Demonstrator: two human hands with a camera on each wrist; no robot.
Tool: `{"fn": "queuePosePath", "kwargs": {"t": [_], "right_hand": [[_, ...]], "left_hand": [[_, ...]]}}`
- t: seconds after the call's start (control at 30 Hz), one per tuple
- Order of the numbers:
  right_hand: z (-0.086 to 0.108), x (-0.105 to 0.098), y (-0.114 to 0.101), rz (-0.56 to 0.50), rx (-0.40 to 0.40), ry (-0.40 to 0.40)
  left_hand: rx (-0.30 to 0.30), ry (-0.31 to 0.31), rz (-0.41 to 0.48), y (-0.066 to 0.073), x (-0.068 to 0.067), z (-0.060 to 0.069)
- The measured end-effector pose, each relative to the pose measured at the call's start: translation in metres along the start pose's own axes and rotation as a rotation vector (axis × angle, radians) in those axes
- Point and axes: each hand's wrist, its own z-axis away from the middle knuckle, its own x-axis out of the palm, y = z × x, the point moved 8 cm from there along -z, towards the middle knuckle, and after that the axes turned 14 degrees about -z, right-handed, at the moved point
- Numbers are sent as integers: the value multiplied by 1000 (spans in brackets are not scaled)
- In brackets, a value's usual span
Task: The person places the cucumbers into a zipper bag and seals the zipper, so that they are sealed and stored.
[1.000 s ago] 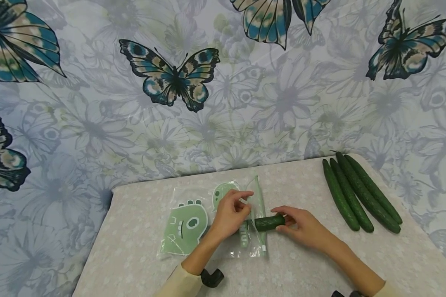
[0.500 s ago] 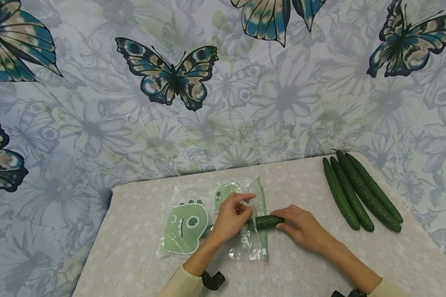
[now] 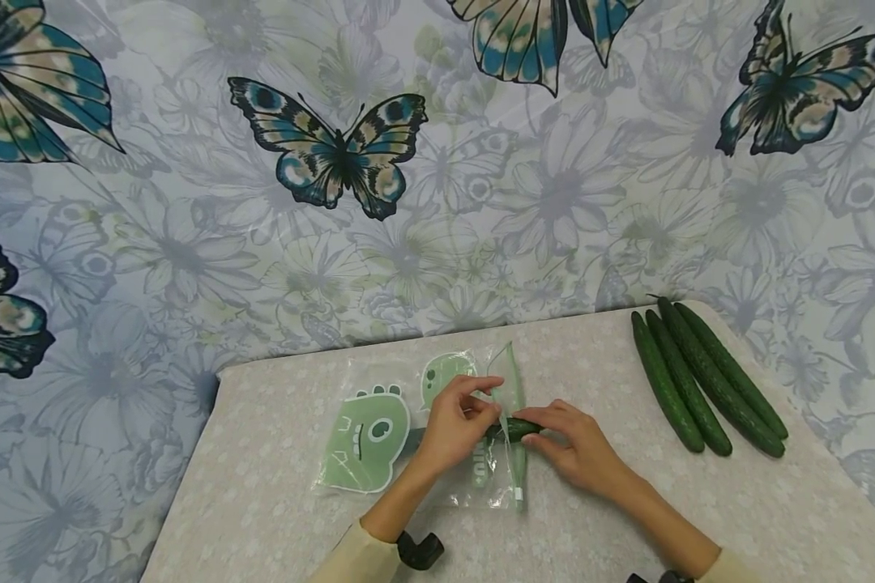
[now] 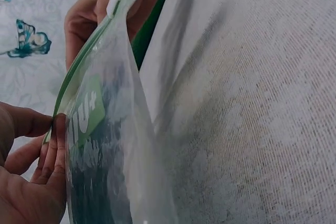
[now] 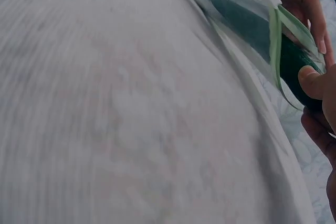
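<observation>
A clear zip bag (image 3: 364,445) with green dinosaur prints lies on the table, its green-edged mouth facing right. My left hand (image 3: 455,425) pinches the bag's upper layer near the mouth; in the left wrist view its thumb and fingers meet on the edge of the bag (image 4: 100,145). A dark green cucumber (image 3: 519,429) lies partly inside the bag, its near end sticking out of the mouth. My right hand (image 3: 579,449) grips that end. In the right wrist view, the right thumb presses on the cucumber (image 5: 294,61), whose far part shows through the plastic.
Several more cucumbers (image 3: 707,380) lie side by side at the table's right. A white slider (image 3: 518,493) sits at the near end of the bag's zip. Behind the pale patterned table (image 3: 248,486) hangs a butterfly-print backdrop (image 3: 554,202).
My right hand has moved left, pushing the cucumber deeper into the bag, so less of it sticks out. The left hand keeps its pinch on the bag and has barely moved.
</observation>
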Motion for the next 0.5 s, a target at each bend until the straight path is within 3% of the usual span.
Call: {"fn": "queuePosePath", "kwargs": {"t": [0.23,0.5], "right_hand": [[-4,14,1,-79,40,26],[2,28,19,-238,238,-74]], "left_hand": [[-29,-1,49,6,1,-1],[-36,12,42,1,-1,1]]}}
